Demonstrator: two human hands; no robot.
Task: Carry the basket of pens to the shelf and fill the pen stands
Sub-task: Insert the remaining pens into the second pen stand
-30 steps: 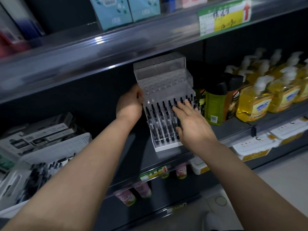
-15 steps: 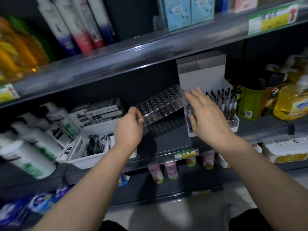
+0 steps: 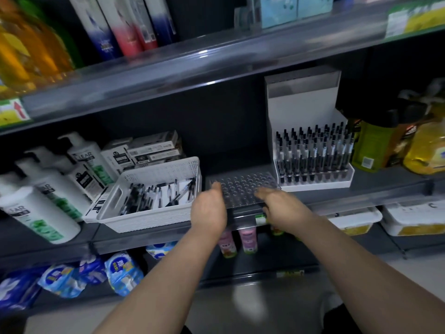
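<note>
A clear perforated pen stand with nothing in its holes lies flat on the dark shelf. My left hand grips its front left corner, and my right hand grips its front right edge. To its left stands the white basket, holding several loose black pens. On its right is a white pen stand packed with upright black pens.
White pump bottles and small boxes crowd the shelf left of and behind the basket. A green bottle and yellow bottles stand right of the white stand. The upper shelf hangs close overhead. Small pink bottles sit below.
The clear stand, lifted off the filled white stand and held tilted in the air in my left hand, now rests flat on the shelf. My right hand has come onto it.
</note>
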